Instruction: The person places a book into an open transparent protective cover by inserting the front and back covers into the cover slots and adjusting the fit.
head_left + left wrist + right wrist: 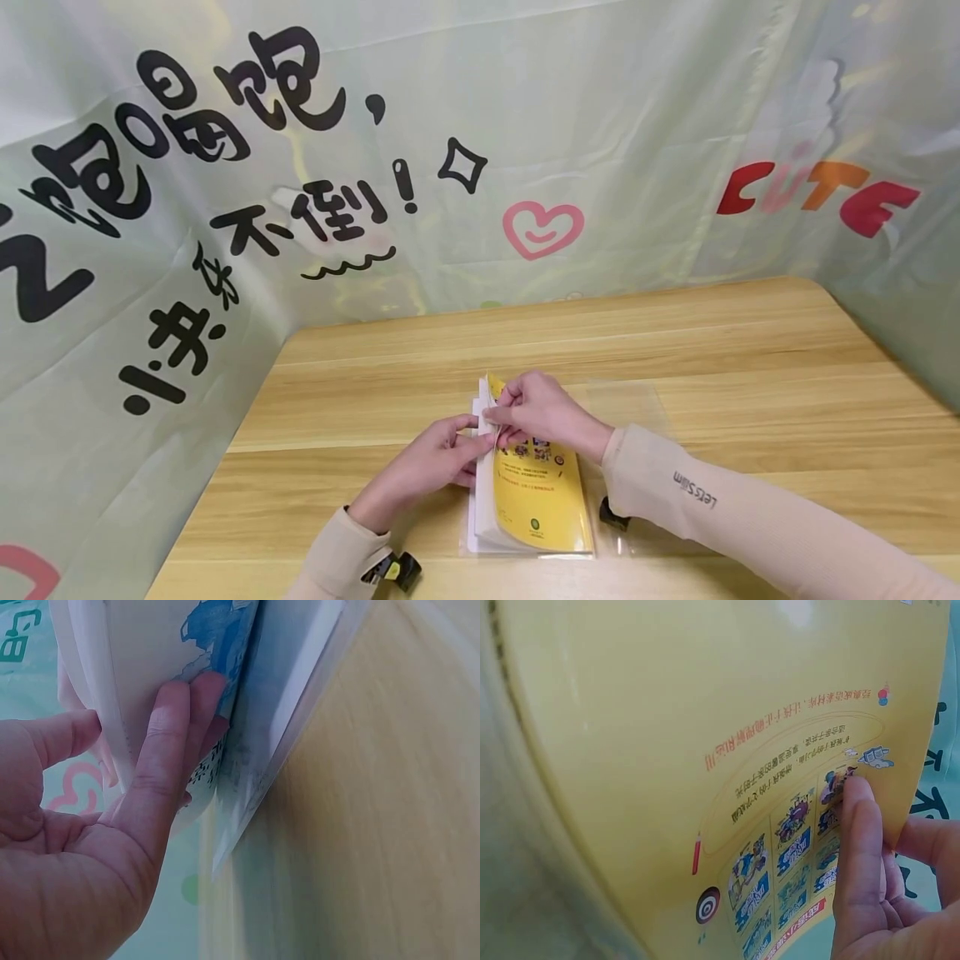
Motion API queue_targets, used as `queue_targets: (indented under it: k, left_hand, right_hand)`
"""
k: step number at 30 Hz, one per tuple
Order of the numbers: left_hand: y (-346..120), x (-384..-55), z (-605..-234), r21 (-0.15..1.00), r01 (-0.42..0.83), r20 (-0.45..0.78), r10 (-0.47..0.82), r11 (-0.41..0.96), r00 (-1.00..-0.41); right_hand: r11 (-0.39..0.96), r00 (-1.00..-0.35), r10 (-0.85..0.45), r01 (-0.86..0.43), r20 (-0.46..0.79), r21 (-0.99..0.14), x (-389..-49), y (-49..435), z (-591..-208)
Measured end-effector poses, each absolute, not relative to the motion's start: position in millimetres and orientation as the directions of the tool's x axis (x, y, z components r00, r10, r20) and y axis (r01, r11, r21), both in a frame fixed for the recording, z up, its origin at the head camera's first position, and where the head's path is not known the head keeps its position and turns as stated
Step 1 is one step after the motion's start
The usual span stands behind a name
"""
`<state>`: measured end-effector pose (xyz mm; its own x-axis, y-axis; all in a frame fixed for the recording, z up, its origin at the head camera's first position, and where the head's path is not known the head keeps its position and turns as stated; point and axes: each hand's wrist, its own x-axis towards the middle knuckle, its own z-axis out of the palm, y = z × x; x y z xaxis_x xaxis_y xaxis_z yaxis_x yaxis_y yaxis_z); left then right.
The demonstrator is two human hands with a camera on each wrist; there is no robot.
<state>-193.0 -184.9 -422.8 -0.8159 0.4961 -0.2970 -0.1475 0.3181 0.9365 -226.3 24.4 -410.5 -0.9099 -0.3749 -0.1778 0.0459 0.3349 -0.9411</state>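
Note:
A book with a glossy yellow cover [540, 508] stands partly open on a clear plastic sheet [630, 404] on the table. Its block of white pages [124, 667] is raised, and the left wrist view shows a blue picture on one page. My left hand [431, 462] holds the pages at the book's left side, thumb on their edges and fingers flat against the page with the blue picture. From the other side my right hand [543, 408] pinches the free edge of the yellow cover, with fingers over its small printed pictures [791, 832]. The right thumb tip is hidden behind the cover.
The wooden table [360, 375] reaches out beyond the book on all sides. Behind it hangs a pale printed cloth [637, 125] with black lettering and a pink heart. Small black devices sit at the wrists, one by the left cuff [405, 572].

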Motion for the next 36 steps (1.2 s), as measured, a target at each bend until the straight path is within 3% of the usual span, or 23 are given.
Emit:
queue_targets:
  k: [36]
  left_hand:
    - [-187.4,-193.7,-421.3,0.935,-0.137,-0.296,0.506,0.327,-0.81]
  right_hand:
    - [0.332,-0.907,-0.393,0.011,-0.149,-0.943,-226.9,25.1,-414.9]
